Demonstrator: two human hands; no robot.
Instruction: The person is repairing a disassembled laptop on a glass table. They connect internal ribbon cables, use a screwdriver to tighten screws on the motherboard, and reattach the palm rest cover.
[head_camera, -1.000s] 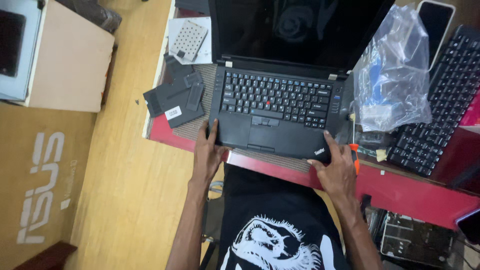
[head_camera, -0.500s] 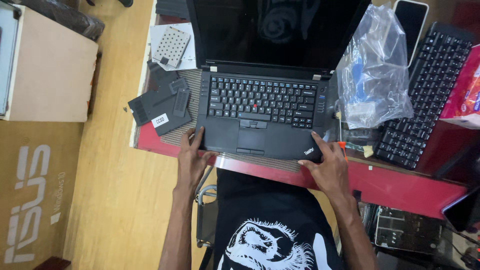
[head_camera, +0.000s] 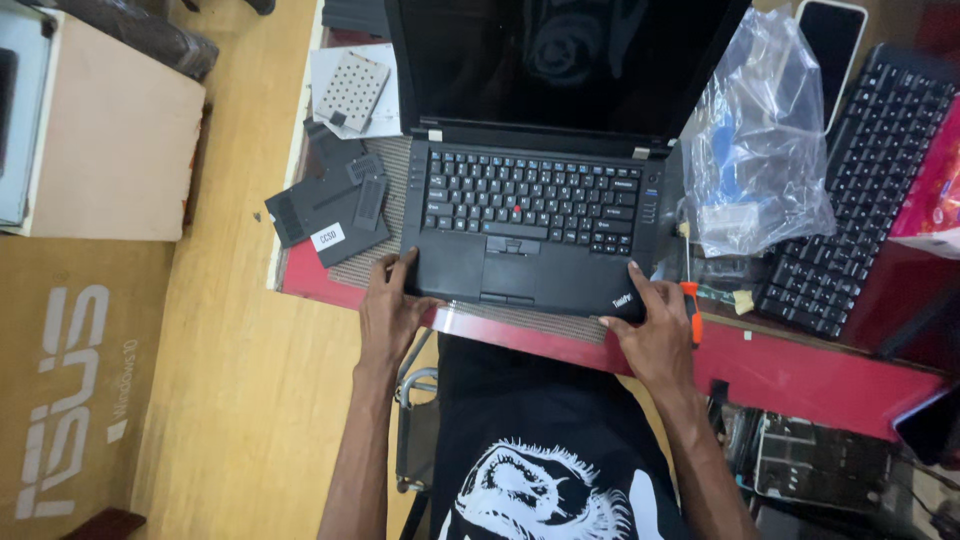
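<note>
A black laptop (head_camera: 530, 215) stands open on a woven mat at the red table's front edge (head_camera: 800, 375), its screen dark. My left hand (head_camera: 388, 310) grips the laptop's front left corner, thumb on the palm rest. My right hand (head_camera: 655, 335) holds the front right corner, fingers over the edge. A screwdriver with an orange handle (head_camera: 691, 305) lies just right of my right hand, touching it or nearly so.
Black plastic cover panels (head_camera: 330, 205) and a perforated metal plate (head_camera: 352, 92) lie left of the laptop. A clear plastic bag (head_camera: 760, 150), a phone (head_camera: 832, 45) and a loose black keyboard (head_camera: 865, 190) sit to the right. A cardboard box (head_camera: 110, 140) stands on the floor.
The view has shifted, so the laptop sits higher and more to the left in the frame. Both hands keep their hold on the laptop's front corners.
</note>
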